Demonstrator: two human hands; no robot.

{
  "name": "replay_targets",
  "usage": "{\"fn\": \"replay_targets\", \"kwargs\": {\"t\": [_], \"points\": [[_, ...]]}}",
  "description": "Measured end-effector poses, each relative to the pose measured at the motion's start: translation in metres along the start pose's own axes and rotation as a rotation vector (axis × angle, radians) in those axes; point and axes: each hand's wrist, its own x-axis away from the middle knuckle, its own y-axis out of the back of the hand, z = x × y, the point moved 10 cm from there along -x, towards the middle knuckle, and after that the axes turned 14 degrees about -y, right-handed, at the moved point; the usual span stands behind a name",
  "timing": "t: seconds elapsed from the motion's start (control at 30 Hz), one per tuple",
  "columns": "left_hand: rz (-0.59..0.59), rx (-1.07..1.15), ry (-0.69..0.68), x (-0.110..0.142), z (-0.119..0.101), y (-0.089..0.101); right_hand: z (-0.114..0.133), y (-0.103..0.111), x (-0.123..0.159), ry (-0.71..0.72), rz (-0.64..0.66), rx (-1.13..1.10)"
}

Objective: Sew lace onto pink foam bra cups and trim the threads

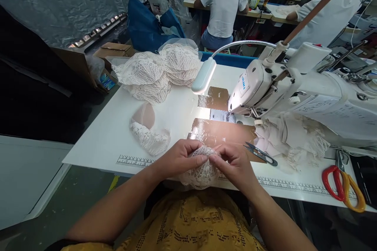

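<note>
At the table's front edge, a cream lace bra cup is bunched between my two hands. My left hand pinches its upper edge between thumb and fingers. Close beside it, my right hand grips the same edge, thumb tip near the other thumb. The fingers hide part of the lace. Beyond my hands stands a white sewing machine, its needle area lit by a lamp. Another lace bra piece with a beige cup lies to the left on the white table.
Thread snips lie right of my hands, and scissors with red and orange handles near the right edge. A lace pile sits at the back left. Lace scraps lie under the machine arm. A co-worker in white sits beyond.
</note>
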Motion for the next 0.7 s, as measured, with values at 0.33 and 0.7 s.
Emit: {"fn": "replay_targets", "kwargs": {"t": [0.33,0.7], "points": [[0.031,0.003,-0.02,-0.013,-0.005,-0.009,-0.005,-0.002,-0.007,-0.077,0.162,0.013],[0.09,-0.088,-0.11,-0.026,-0.029,-0.006,0.01,0.004,-0.001,-0.018,0.121,0.148]]}}
